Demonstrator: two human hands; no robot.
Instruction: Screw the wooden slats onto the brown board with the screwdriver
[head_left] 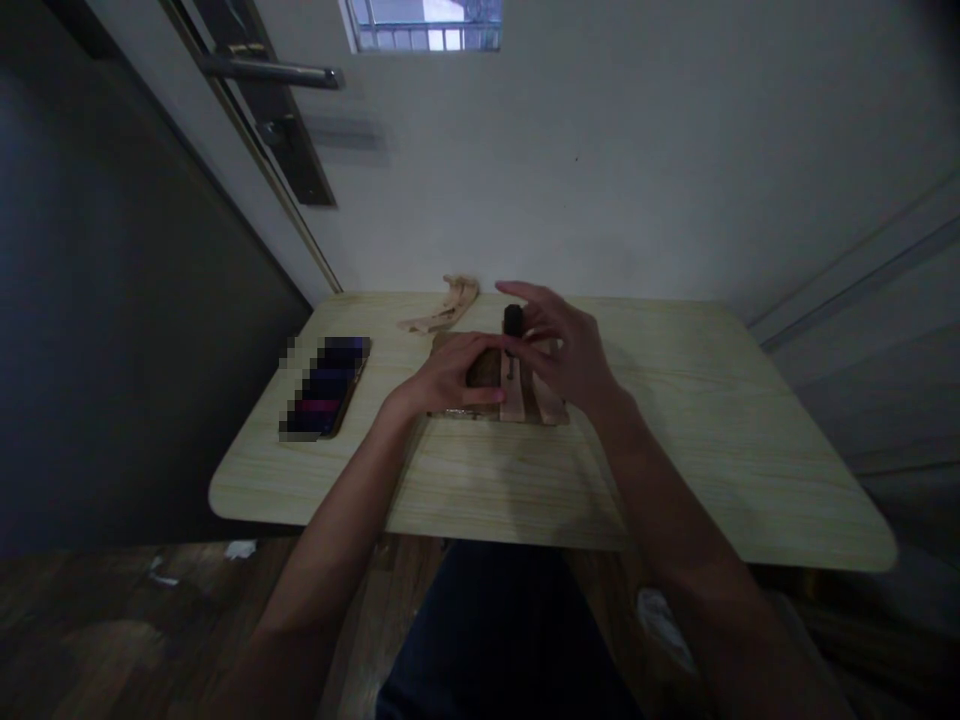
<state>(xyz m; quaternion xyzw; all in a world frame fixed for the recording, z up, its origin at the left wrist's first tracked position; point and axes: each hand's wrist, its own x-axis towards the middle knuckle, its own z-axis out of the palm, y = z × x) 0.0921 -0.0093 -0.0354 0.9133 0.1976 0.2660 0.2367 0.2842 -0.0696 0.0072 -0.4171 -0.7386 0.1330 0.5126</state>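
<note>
A flat brown block or board point(484, 374) lies on the table in front of me, with a pale strip point(513, 402) running across it. My left hand point(457, 368) rests on the left part of the board, thumb and fingers stretched apart, their tips at the strip's left edge. Between the thumb and fingers of my right hand point(566, 345) is a short black-handled tool point(513, 320). It stands upright over the strip, its thin shaft pointing down; its exact kind and tip are unclear. A second pale strip lies on the board's right end, partly under my right hand.
A crumpled beige strip point(450, 303) lies at the table's back edge. A phone point(330, 385), partly pixelated, lies on the left. The pale wooden table point(720, 430) meets a white door point(637, 150) with a metal handle point(274, 72). Below is a brown floor.
</note>
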